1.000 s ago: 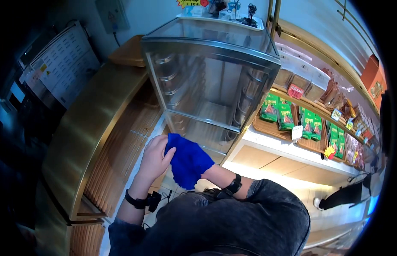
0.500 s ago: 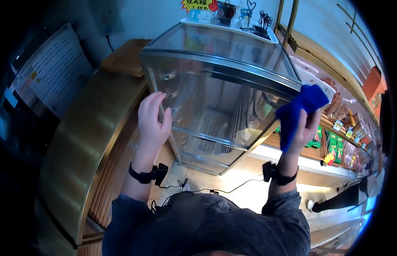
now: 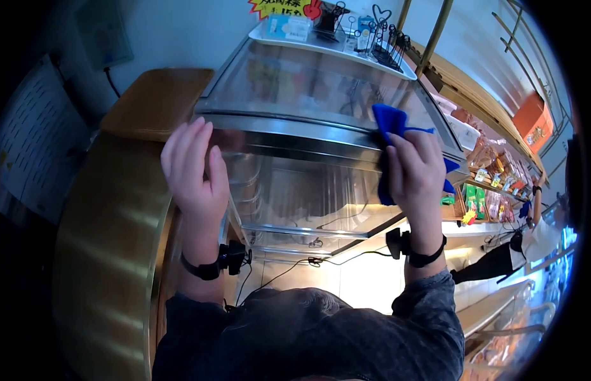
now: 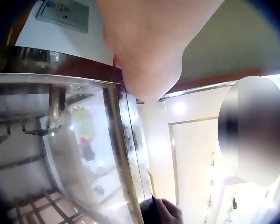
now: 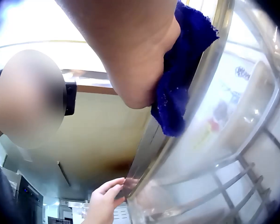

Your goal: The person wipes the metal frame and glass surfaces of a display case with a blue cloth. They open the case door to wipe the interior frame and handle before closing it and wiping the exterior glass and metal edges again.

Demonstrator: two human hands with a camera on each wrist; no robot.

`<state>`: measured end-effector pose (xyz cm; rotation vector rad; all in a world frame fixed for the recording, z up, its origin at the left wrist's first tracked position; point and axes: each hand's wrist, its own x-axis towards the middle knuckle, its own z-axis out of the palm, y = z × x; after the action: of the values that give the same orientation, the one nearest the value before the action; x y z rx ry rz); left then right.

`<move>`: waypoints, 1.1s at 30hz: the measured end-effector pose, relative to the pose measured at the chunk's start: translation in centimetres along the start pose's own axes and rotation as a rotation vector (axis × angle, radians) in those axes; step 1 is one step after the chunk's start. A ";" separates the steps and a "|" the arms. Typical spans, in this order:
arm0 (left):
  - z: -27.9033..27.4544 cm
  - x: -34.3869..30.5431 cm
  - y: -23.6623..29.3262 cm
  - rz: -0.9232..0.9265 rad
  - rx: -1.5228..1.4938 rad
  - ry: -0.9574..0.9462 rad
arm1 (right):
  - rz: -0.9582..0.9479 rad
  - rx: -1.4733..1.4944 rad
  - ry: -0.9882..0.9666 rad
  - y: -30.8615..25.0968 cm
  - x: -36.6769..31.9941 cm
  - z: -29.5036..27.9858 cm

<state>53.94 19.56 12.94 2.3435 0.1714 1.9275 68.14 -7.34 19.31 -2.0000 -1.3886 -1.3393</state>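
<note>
A glass display case (image 3: 308, 190) with a metal top frame (image 3: 295, 136) stands in front of me. My left hand (image 3: 190, 168) rests flat on the frame's left corner with its fingers straight. My right hand (image 3: 415, 171) holds a blue cloth (image 3: 387, 124) against the right end of the frame, fingers bent over it. In the right wrist view the blue cloth (image 5: 182, 74) is squeezed between my palm (image 5: 130, 60) and the metal edge (image 5: 200, 88), and the left hand (image 5: 105, 200) shows far off. The left wrist view shows my palm (image 4: 149, 46) by the case's glass corner (image 4: 123, 154).
A white tray (image 3: 333, 39) with price signs and wire card holders sits on top of the case. A brass-coloured counter (image 3: 111, 228) curves along the left. Shelves of packaged goods (image 3: 492, 190) run to the right, where another person (image 3: 530, 238) stands. Cables (image 3: 308, 260) lie below the case.
Both hands rose from chest height to the case's top frame. The left hand let go of the cloth and moved to the left corner; the right hand carried the cloth onto the right end.
</note>
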 end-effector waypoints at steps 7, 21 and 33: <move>0.1 -0.1 0.4 -0.040 0.088 -0.065 | -0.163 0.301 0.059 -9.8 5.8 7.6; 1.1 -0.1 1.5 -0.011 0.119 0.019 | -0.047 0.007 -0.013 0.5 -1.8 -0.2; 1.9 -0.5 3.0 -0.085 0.171 0.050 | -0.154 0.178 -0.081 1.3 0.2 0.2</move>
<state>55.80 16.46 12.55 2.3478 0.4495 2.0052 69.36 -7.61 19.66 -1.8811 -1.6659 -1.1612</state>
